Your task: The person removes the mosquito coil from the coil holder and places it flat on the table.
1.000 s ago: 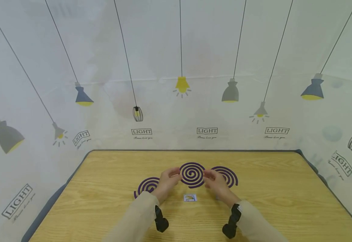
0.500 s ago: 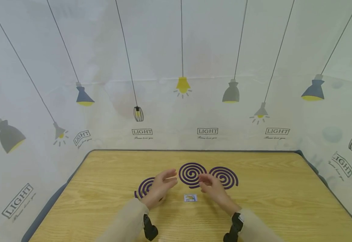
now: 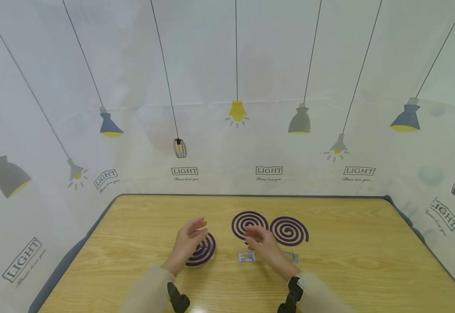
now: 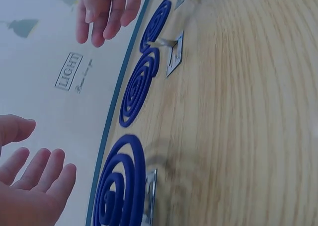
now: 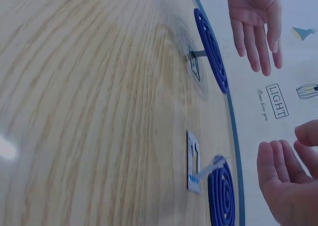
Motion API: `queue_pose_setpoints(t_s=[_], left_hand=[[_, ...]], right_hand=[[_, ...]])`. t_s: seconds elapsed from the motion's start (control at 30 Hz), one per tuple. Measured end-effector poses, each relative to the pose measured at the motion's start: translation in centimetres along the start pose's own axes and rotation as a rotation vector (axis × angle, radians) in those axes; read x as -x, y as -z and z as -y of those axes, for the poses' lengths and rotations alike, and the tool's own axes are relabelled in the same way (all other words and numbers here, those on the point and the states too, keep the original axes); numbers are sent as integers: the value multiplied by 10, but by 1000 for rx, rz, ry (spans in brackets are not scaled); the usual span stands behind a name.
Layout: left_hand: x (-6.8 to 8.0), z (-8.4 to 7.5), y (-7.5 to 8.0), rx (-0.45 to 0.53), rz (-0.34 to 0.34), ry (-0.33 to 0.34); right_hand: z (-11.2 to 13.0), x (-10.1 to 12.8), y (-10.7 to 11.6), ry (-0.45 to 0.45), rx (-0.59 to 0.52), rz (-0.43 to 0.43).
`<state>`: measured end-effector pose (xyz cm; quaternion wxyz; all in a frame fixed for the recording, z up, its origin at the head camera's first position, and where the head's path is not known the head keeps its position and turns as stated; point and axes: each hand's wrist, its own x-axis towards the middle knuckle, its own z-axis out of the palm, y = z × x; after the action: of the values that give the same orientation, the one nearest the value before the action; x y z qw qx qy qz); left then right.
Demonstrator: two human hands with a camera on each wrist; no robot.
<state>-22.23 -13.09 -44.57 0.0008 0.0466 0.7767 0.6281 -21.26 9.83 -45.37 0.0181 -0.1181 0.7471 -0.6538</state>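
Both of my hands hover above the table with loosely bent fingers and hold nothing. My left hand (image 3: 188,241) is over the left purple mosquito coil (image 3: 214,248), covering part of it in the head view. In the right wrist view that coil (image 5: 214,57) sits raised on a small metal stand (image 5: 194,63). My right hand (image 3: 264,245) is just in front of the middle mosquito coil (image 3: 249,213) and overlaps its lower edge. The right mosquito coil (image 3: 288,231) lies beside the middle one, beyond the right hand.
A flat metal stand (image 3: 247,257) with an upright prong lies before the middle coil. Another stand (image 3: 293,257) lies in front of the right coil, partly behind the right wrist. The wooden table (image 3: 352,261) ends at a printed wall sheet (image 3: 227,148).
My hands were at both edges of the middle coil. They have come away from it, the left moving left over the left coil, the right shifting slightly left and nearer.
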Motion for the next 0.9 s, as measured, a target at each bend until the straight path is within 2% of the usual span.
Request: queue_pose_setpoints(t_s=[0.23, 0.47, 0.6, 0.73, 0.9], left_hand=[[5, 4, 19, 15, -91, 1], [12, 15, 32, 28, -154, 9], [14, 23, 37, 46, -186, 29], [15, 29, 39, 61, -258, 48], [15, 33, 40, 89, -330, 72]], right_hand=[[-5, -9, -23, 43, -32, 47], [-5, -14, -43, 19, -15, 80], [-10, -17, -55, 33, 12, 75], [-10, -19, -65, 40, 27, 72], [-8, -21, -72, -17, 25, 61]])
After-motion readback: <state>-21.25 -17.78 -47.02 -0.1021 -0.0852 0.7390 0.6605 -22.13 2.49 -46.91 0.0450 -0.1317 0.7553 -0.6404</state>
